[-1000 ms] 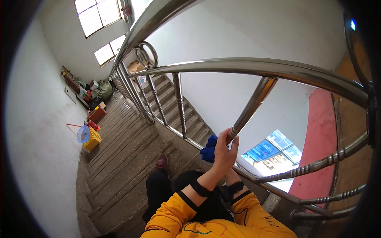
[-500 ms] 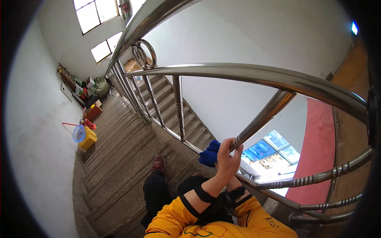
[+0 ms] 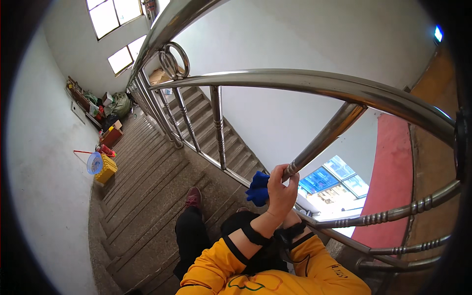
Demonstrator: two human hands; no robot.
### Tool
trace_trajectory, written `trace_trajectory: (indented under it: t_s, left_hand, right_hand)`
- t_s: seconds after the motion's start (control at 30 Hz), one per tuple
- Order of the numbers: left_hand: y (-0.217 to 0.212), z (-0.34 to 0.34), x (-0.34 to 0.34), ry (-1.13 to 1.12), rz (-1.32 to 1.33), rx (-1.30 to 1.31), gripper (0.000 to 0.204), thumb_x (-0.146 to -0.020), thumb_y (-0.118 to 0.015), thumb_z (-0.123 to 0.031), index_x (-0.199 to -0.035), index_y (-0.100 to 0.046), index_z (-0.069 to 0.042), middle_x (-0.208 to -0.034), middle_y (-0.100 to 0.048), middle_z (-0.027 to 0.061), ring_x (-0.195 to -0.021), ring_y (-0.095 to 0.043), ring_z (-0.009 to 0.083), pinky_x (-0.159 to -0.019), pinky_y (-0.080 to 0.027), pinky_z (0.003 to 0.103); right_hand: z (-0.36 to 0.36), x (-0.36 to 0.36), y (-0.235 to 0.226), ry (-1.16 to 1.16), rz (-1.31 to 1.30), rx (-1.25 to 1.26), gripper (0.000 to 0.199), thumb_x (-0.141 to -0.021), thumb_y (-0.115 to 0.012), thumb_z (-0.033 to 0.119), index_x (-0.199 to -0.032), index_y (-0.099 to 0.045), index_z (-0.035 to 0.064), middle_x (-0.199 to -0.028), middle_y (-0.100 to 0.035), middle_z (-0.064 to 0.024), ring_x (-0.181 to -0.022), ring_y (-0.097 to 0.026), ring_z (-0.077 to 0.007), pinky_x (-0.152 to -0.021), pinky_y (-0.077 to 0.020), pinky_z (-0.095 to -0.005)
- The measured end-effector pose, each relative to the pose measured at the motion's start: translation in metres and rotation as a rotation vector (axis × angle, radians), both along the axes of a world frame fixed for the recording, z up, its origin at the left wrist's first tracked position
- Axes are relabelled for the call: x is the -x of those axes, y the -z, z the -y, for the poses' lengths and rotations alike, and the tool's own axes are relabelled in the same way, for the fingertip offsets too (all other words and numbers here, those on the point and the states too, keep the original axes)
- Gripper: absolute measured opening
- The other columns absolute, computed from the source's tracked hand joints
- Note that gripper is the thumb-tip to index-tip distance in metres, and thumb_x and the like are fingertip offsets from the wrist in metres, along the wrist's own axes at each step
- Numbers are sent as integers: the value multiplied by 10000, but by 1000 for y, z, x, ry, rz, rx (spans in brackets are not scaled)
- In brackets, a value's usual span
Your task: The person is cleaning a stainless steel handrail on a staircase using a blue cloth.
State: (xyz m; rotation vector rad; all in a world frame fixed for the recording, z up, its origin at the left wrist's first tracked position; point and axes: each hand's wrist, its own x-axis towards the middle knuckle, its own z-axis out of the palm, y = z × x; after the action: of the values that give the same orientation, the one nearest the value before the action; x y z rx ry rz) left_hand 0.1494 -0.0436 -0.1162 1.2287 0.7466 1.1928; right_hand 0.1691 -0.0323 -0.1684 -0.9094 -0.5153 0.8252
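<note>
My left hand is closed around the lower part of a shiny metal baluster in the stair railing. Behind it my right forearm reaches up and crosses under the left wrist. A bunched blue cloth sticks out just left of my left hand, at the end of the right arm's line. The right hand holding it is mostly covered by my left hand and wrist, so its fingers barely show. Above both hands runs the thick curved handrail.
Concrete steps descend along the left wall. A yellow crate with a blue basin, a fire extinguisher and piled bags stand along them. My shoe rests on a step. Past the railing, another flight lies lower.
The view has shifted slightly, so railing and steps sit a little higher and further left. My left hand keeps its hold on the baluster, and the blue cloth stays beside it.
</note>
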Motion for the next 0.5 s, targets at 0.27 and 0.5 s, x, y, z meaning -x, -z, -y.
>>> trace_trajectory:
  t_s: [0.27, 0.5]
  left_hand:
    - [-8, 2, 3, 5, -29, 13, 147, -766, -616, 2, -893, -547, -24, -770, -529, 63, -690, -506, 146, -639, -413, 245]
    - [2, 3, -4, -33, 27, 3, 110, -817, -611, -45, -905, -545, -32, -717, -451, -40, -657, -413, 39, -586, -345, 184]
  right_hand:
    - [6, 18, 6, 39, -19, -43, 451, -751, -667, 73, -1171, -517, 10, -1070, -612, -71, -975, -597, -176, -856, -480, -315]
    - [11, 8, 4, 86, -43, -67, 453, -753, -670, 80, -1173, -515, 11, -1073, -611, -71, -976, -597, -176, -855, -480, -315]
